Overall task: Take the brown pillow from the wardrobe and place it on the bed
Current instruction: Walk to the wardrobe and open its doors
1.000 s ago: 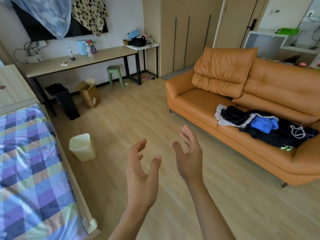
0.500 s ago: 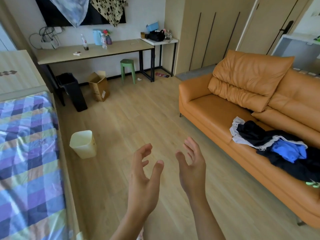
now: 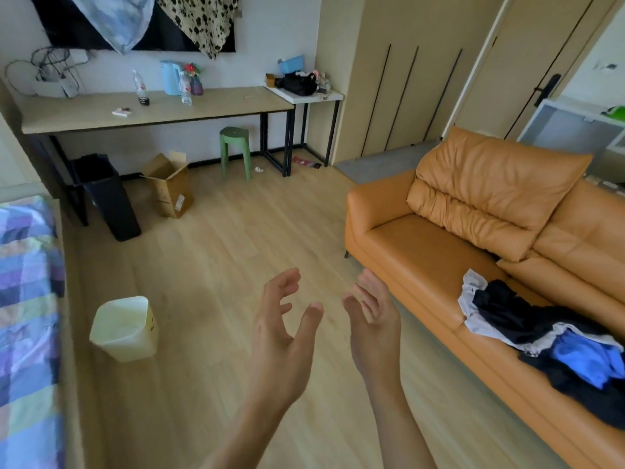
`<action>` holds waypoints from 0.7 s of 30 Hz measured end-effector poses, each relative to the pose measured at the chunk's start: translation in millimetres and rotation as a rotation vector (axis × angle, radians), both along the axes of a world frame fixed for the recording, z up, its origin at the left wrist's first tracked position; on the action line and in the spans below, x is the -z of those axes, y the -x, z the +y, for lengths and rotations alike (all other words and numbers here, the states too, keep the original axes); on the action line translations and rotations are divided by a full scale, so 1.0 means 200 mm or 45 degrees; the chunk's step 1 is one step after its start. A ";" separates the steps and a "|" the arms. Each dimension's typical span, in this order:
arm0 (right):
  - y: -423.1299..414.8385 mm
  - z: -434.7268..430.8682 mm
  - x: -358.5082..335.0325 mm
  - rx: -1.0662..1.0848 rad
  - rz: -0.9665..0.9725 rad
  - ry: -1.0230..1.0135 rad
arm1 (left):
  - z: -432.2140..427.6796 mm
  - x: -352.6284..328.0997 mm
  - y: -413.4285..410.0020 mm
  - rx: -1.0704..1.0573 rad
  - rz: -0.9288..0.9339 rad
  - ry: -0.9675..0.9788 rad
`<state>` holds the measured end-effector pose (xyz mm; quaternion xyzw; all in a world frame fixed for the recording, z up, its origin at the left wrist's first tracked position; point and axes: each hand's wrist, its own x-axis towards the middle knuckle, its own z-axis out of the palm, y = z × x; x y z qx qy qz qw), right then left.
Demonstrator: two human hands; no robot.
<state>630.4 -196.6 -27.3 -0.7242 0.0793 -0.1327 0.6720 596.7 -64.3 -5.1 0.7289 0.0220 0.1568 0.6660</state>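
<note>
Since the earlier frame my view has swung right and drawn closer to the wardrobe [image 3: 402, 96] at one o'clock, its doors closed, while the bed [image 3: 27, 299] has slid to the nine o'clock edge. My left hand [image 3: 282, 336] and right hand [image 3: 373, 319] hang over the floor at six o'clock, both spread and holding nothing. I see no brown pillow — I judge it sits behind those doors. So nothing is done: I judge reaching the wardrobe, opening it, taking the pillow and carrying it to the bed all remain.
</note>
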 end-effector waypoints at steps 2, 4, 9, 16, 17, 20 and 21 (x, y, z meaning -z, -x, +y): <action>-0.12 0.03 0.01 0.007 0.023 -0.009 | 0.02 -0.01 -0.14 0.012 0.025 0.011; -0.25 0.04 0.04 0.034 0.024 -0.010 | 0.03 0.00 -0.27 0.033 0.026 0.007; -0.66 0.04 0.11 0.073 0.047 -0.018 | 0.04 0.07 -0.67 0.044 0.053 0.011; -1.52 0.08 0.12 0.009 0.002 -0.063 | 0.06 0.06 -1.47 0.042 0.032 -0.074; -1.66 0.10 0.10 -0.019 -0.001 -0.066 | 0.08 0.04 -1.59 0.027 0.026 -0.094; -2.05 0.17 0.01 -0.107 -0.039 -0.048 | 0.16 -0.03 -1.90 -0.063 -0.020 -0.130; -2.17 0.20 -0.02 -0.138 -0.062 -0.043 | 0.19 -0.05 -2.00 -0.093 -0.036 -0.135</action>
